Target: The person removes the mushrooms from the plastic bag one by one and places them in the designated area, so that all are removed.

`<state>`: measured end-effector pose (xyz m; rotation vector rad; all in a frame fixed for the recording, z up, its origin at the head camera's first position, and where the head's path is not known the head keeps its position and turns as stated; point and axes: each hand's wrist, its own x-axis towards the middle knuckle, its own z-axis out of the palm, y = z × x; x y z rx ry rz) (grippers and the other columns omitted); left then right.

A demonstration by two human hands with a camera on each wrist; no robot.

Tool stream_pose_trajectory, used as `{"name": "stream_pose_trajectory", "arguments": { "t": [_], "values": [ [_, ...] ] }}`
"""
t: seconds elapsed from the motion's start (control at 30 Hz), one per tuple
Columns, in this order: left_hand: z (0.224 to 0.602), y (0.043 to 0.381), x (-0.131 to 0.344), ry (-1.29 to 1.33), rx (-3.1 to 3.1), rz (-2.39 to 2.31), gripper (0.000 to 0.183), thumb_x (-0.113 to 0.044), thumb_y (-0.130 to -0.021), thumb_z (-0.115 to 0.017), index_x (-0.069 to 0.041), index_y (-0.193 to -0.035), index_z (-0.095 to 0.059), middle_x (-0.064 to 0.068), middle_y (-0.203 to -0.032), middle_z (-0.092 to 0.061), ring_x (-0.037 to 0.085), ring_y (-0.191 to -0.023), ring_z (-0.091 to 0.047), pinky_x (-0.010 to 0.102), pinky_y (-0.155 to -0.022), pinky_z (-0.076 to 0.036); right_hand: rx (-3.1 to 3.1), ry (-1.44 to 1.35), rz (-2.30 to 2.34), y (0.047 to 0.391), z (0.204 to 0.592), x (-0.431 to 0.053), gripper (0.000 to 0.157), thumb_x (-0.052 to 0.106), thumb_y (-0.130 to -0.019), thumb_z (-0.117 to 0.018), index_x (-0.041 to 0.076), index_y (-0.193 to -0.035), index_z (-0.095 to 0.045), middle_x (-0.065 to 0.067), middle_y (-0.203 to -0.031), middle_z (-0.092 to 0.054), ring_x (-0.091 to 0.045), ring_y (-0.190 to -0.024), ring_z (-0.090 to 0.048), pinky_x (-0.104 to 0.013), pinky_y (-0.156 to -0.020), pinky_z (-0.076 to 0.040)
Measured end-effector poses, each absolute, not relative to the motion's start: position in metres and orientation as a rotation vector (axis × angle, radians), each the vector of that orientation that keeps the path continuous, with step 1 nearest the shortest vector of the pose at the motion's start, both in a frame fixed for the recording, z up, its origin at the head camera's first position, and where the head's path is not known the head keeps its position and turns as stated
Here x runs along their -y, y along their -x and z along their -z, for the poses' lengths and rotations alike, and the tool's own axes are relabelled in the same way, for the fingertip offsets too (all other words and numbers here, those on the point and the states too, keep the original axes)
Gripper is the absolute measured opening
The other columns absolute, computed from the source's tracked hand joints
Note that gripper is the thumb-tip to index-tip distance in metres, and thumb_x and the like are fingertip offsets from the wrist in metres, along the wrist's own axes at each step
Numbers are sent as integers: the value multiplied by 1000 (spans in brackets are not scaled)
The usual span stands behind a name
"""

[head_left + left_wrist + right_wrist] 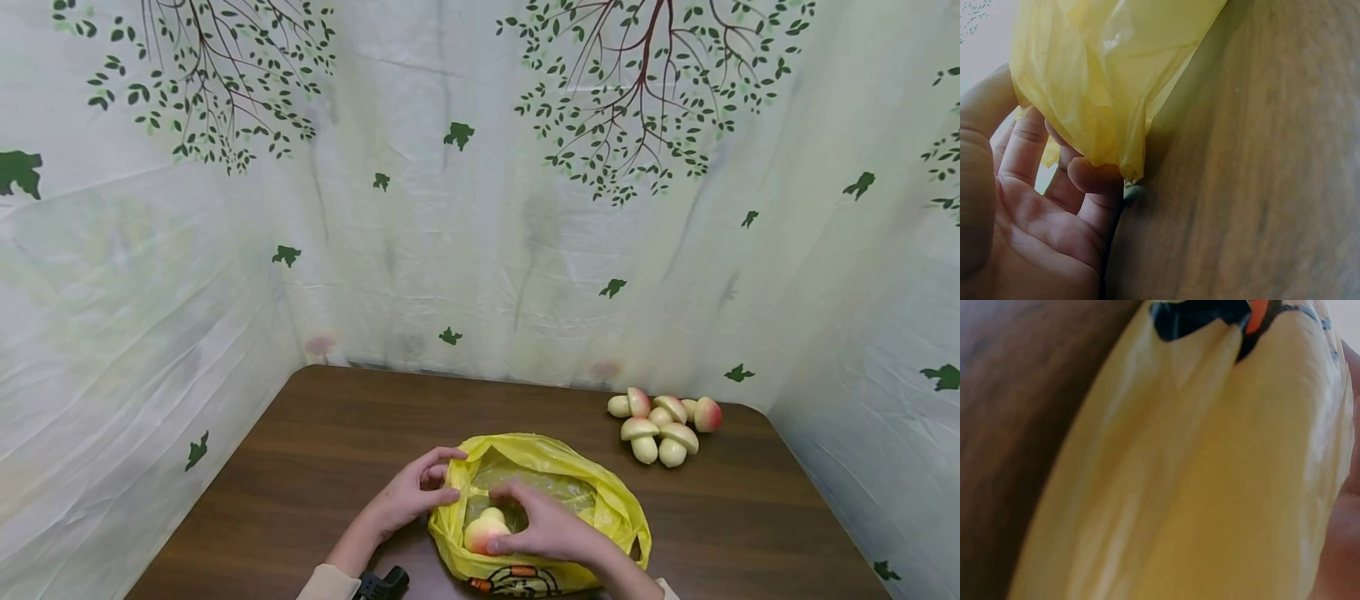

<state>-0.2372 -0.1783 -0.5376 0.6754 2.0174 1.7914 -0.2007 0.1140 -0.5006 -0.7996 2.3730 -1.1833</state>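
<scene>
A yellow plastic bag (630, 508) lies on the table with its mouth spread wide. On its left rim is my left hand (408, 496), whose bent fingers hold the plastic; in the left wrist view, some fingers (1025, 140) curl at the bag's side (1116, 75). My right hand (547, 525) reaches into the mouth and grips a toy mushroom (486, 531), pale with a pinkish-red cap. The thumb lies against the cap. In the right wrist view the bag's wall (1210, 475) covers most of that hand (1347, 550).
Several similar mushrooms (660, 425) sit in a cluster at the table's back right. The brown wooden table (360, 417) has rounded far corners. A white curtain (480, 250) with a leaf pattern stands behind it and at both sides.
</scene>
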Motion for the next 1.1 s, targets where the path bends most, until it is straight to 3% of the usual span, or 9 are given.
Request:
{"name": "stream_pose_trajectory", "arguments": {
  "t": [0.43, 0.73, 1.1],
  "values": [
    [537, 236, 178, -671, -2017, -1793, 56, -17, -104, -70, -5, -153, -46, 30, -128, -71, 7, -102, -71, 25, -86, -59, -2309, 770, 1204, 200, 501, -115, 53, 43, -95, -80, 18, -139, -64, 1, -139, -65, -22, -128, -62, -37, -100, -52],
    [537, 236, 178, -661, -2032, -1780, 56, -18, -104, -70, -5, -153, -46, 29, -128, -71, 7, -103, -71, 25, -87, -58, -2265, 715, 1287, 202, 497, -118, 61, 42, -96, -79, 10, -143, -59, -6, -144, -63, -38, -140, -55, -61, -114, -45],
    [535, 237, 177, -639, -2054, -1765, 55, -19, -104, -70, -6, -152, -47, 24, -124, -73, 7, -98, -70, 24, -84, -57, -2326, 707, 1342, 207, 485, -128, 64, 44, -96, -78, 8, -144, -58, -8, -146, -62, -42, -144, -53, -64, -117, -41]
  ]
}}
